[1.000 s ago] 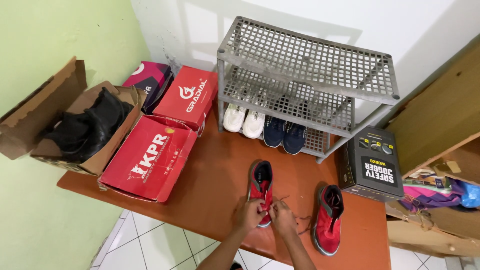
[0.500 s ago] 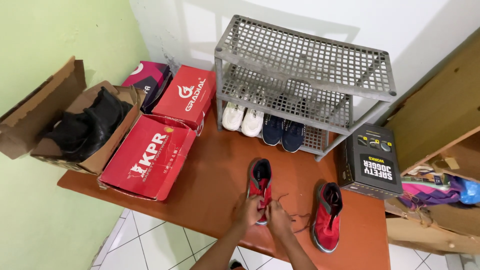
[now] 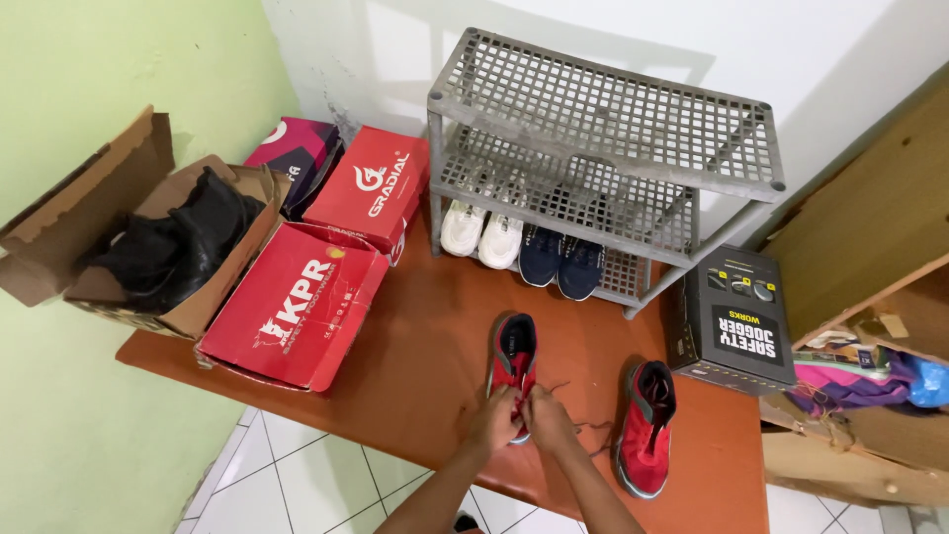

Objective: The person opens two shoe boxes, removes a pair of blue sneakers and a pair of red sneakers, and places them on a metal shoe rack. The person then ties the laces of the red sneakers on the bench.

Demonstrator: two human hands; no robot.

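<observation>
the red sneaker (image 3: 515,368) sits on the brown worktop (image 3: 415,356) at six o'clock from the grey shoe rack (image 3: 603,158), toe near the front edge. the left hand (image 3: 497,423) and right hand (image 3: 546,420) are pinched together on its laces (image 3: 522,396). a hard tug could likely drag the shoe off the edge; the loose laces (image 3: 590,429) of the second red sneaker (image 3: 647,430) at three o'clock could snag.

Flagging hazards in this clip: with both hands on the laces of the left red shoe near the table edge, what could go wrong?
1. The red shoe sits close to the table's front edge; a hard tug by the left hand or right hand might slide it off.
2. The other red shoe trails loose laces beside the right hand, which could snag.
</observation>
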